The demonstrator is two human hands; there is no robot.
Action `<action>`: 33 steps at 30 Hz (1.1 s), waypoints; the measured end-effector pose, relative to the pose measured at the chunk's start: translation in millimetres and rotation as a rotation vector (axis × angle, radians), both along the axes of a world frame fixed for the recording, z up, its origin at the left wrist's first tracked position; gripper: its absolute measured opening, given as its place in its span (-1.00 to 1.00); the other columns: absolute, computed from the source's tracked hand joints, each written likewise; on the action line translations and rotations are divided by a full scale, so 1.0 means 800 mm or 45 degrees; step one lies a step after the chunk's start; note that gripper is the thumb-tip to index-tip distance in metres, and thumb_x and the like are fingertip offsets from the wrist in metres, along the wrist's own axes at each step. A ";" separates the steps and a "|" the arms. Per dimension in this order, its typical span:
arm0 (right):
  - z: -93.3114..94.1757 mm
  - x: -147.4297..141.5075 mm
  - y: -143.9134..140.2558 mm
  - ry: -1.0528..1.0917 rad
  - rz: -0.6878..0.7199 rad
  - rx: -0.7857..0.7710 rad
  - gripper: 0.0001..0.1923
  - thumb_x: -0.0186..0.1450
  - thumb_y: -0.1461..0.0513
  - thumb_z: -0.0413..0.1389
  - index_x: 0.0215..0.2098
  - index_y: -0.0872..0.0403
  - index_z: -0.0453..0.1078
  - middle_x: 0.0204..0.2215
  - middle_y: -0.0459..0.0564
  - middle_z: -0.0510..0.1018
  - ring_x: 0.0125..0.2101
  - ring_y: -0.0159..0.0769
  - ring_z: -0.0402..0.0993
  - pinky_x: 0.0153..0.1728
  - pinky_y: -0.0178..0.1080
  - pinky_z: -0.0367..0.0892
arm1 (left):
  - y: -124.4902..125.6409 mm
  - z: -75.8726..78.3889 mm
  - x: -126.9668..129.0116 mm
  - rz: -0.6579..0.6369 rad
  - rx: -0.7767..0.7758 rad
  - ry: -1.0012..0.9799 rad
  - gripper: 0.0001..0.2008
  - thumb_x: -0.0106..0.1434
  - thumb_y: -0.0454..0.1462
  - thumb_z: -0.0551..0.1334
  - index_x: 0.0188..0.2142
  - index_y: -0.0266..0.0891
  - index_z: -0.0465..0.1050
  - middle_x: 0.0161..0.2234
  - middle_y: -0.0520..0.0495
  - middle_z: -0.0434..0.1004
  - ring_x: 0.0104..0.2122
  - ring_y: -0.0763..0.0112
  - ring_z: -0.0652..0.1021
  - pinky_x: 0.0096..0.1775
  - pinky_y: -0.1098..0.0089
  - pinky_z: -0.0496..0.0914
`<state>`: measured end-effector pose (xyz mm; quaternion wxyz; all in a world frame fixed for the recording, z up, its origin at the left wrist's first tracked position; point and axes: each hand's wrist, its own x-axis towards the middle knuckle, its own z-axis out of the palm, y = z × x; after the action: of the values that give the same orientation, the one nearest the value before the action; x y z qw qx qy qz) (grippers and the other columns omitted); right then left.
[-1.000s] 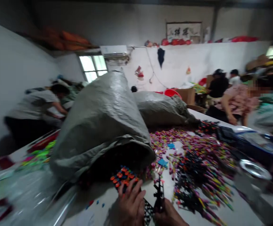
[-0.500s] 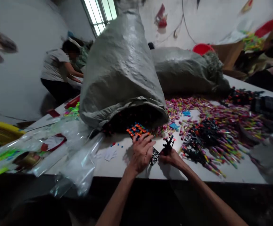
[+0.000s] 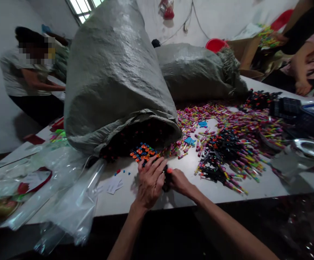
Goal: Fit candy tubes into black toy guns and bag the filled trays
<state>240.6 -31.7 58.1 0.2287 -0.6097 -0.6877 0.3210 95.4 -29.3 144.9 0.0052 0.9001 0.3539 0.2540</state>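
My left hand (image 3: 150,182) lies curved over a black perforated rack, its fingers together on it. Orange and blue small plastic parts (image 3: 143,152) stand in rows at the rack's far end, just beyond my fingertips. Close on the right, my right hand (image 3: 180,181) is closed around a small black plastic toy piece (image 3: 167,177) with an orange tip, held against the rack beside my left hand. Fingers hide most of this piece and the rack's near part. Right of my hands lies a heap of black toy pieces (image 3: 224,144) with colourful sticks.
A big grey sack (image 3: 119,72) gapes toward me behind the rack; another sack (image 3: 200,72) lies behind. Colourful sticks (image 3: 227,115) cover the table's right half. Clear plastic bags (image 3: 72,198) hang over the left front edge. People (image 3: 29,76) work at left and right (image 3: 305,68).
My right hand has moved left with the black toy piece, bringing it up against my left hand and the rack. The view has shifted to the right.
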 end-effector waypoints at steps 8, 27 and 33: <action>0.025 0.078 -0.044 -0.191 -0.298 0.130 -0.70 0.20 0.20 0.08 -0.10 0.12 0.38 -0.30 0.04 0.53 -0.31 -0.28 0.43 -0.32 -0.34 0.17 | 0.004 0.003 0.000 -0.017 0.070 -0.067 -0.66 0.33 -0.30 -0.04 0.02 -0.11 0.34 0.08 -0.04 0.38 0.14 0.26 0.25 0.15 0.02 -0.06; 0.001 0.077 -0.045 0.722 -0.429 -0.141 -0.79 -0.01 0.19 0.14 -0.54 0.05 0.16 -0.71 -0.24 0.26 -0.70 -0.44 0.25 -0.65 -0.37 0.20 | -0.005 0.005 0.007 -0.008 -0.001 -0.134 -0.68 0.34 -0.29 -0.05 0.00 -0.10 0.36 0.06 -0.02 0.39 0.14 0.30 0.25 0.17 0.02 -0.10; -0.015 0.025 0.013 0.999 -0.281 -0.124 -0.84 -0.02 0.22 0.14 -0.51 0.09 0.24 -0.61 -0.18 0.35 -0.58 -0.45 0.30 -0.51 -0.37 0.29 | -0.003 0.003 0.006 -0.003 -0.014 -0.117 -0.67 0.33 -0.29 -0.04 0.00 -0.09 0.36 0.07 -0.02 0.38 0.14 0.28 0.25 0.17 0.02 -0.10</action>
<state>260.7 -21.6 46.4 0.4776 -0.5213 -0.4627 0.5348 100.4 -31.5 147.2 0.0265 0.8879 0.3536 0.2931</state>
